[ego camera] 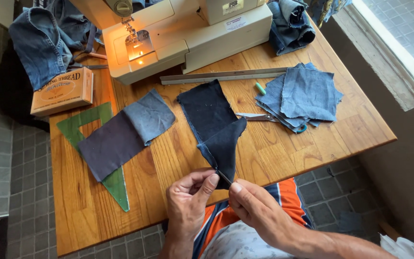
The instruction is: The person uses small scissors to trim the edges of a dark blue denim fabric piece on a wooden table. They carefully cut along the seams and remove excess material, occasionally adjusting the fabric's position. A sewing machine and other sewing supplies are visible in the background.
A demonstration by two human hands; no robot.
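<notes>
My left hand (188,201) and right hand (257,211) meet at the table's (274,148) near edge, both pinching the lower corner of the dark denim (214,127), which trails back across the wood. I judge I'm lining up its edges. Next calls for a steady grip. Scissors (257,116) and a patch stack (305,96) lie beyond.

Your wooden table (274,148) carries the sewing machine (183,33); before it lie a ruler (224,76), denim squares (303,96), and a green triangle (97,148).

Home sewing corner: sewing machine (188,33), denim squares (307,96), wooden table (274,148).
</notes>
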